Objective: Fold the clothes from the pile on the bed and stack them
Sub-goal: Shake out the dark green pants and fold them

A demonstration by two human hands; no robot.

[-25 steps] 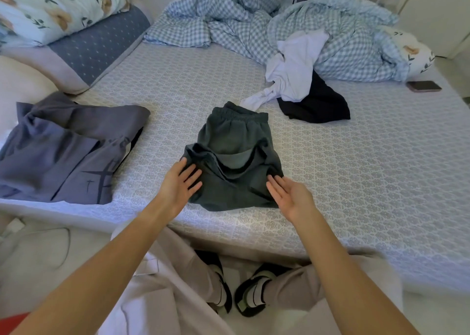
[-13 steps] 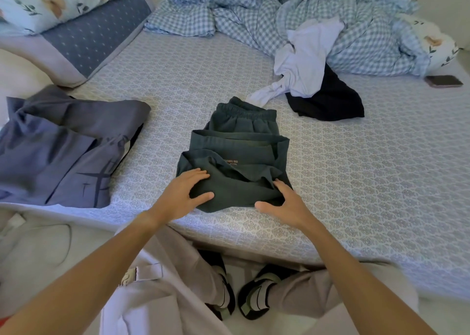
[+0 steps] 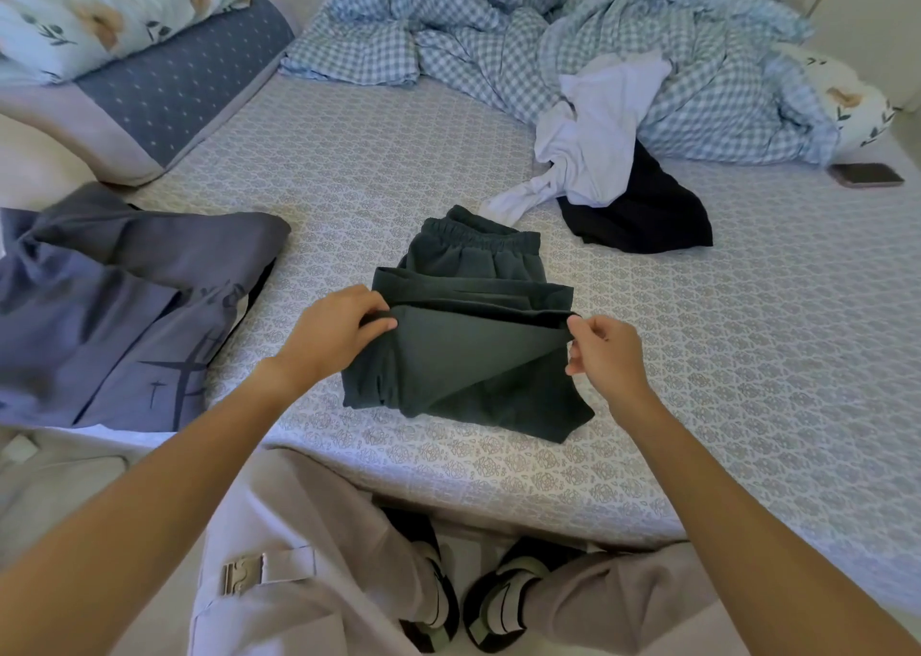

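A: Head view: where are the dark green fleece trousers (image 3: 468, 336)?
B: On the patterned grey bed sheet (image 3: 747, 356), dead ahead, between both hands. Waistband far, folded edge running left-right.
A: Hands?
B: Left hand (image 3: 331, 334) pinches the fold's left corner, right hand (image 3: 600, 356) pinches the right corner. Equally near. Probably carrying the fold toward the waistband next.
A: The pile?
B: White and black crumpled garments (image 3: 613, 167), far right, untouched.

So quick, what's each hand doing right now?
Left hand: closed, pinching the left corner of the green shorts.
Right hand: closed, pinching the shorts' right corner.
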